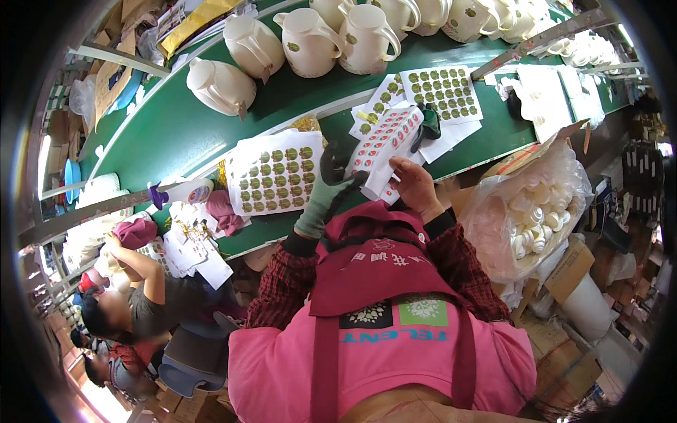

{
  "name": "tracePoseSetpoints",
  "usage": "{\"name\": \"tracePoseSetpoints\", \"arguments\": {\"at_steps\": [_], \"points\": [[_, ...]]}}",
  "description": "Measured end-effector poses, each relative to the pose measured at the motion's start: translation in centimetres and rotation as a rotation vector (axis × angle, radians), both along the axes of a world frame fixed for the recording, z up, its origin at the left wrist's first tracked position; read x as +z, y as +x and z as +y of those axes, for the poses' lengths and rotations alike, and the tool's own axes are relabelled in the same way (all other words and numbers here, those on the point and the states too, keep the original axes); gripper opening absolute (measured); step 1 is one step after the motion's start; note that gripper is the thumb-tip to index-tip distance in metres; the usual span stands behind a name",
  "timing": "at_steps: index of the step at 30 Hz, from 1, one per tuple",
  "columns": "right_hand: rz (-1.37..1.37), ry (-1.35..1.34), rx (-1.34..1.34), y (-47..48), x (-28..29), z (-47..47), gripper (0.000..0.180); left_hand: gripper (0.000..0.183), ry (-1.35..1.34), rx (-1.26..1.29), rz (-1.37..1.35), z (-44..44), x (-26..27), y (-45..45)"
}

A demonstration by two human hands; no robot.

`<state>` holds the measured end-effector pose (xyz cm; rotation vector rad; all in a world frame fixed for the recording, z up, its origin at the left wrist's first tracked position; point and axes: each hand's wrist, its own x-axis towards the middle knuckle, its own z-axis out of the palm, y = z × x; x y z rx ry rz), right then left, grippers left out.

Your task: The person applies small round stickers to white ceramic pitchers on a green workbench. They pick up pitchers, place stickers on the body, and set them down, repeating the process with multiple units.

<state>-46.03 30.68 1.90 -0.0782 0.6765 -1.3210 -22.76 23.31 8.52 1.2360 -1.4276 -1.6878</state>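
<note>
My left hand [325, 195] wears a green and black work glove. Its thumb and fingers hold the left side of a white sticker sheet [386, 137] with rows of small red prints. The sheet is curled over at its near end. My bare right hand [418, 185] grips its near right edge with bent fingers. Just left of the gloved hand lies a sheet of round green stickers [275, 177]. Another green sticker sheet [444, 92] lies beyond, partly on other papers. A crumpled green and black glove [427, 127] rests on the papers at the sheet's far end.
Several cream pitchers [312, 42] stand upside down along the green bench [174, 135]. To my left are a white spray bottle [185, 193] with a purple top and a maroon cloth [225, 211]. A seated co-worker [158, 301] works further left. A lined carton of white parts [539, 222] stands at right.
</note>
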Motion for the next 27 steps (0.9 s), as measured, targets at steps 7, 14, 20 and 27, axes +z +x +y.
{"name": "tracePoseSetpoints", "arguments": {"at_steps": [7, 14, 20, 27], "points": [[0.634, -0.116, 0.124, 0.9, 6.2, 0.8, 0.027, 0.082, -0.269, -0.043, -0.039, 0.8, 1.7, 0.6], [0.801, -0.192, 0.158, -3.0, 9.2, 1.5, 0.028, 0.056, -0.118, -0.016, 0.042, 1.6, 5.6, 3.2], [0.876, -0.248, 0.184, -4.3, 14.6, -0.3, 0.065, 0.043, -0.11, -0.228, -0.041, 1.8, 7.9, 5.4], [0.855, -0.161, 0.383, -3.0, 14.6, -1.0, 0.052, 0.039, 0.128, -0.243, -0.022, 1.8, 8.4, 6.5]]}}
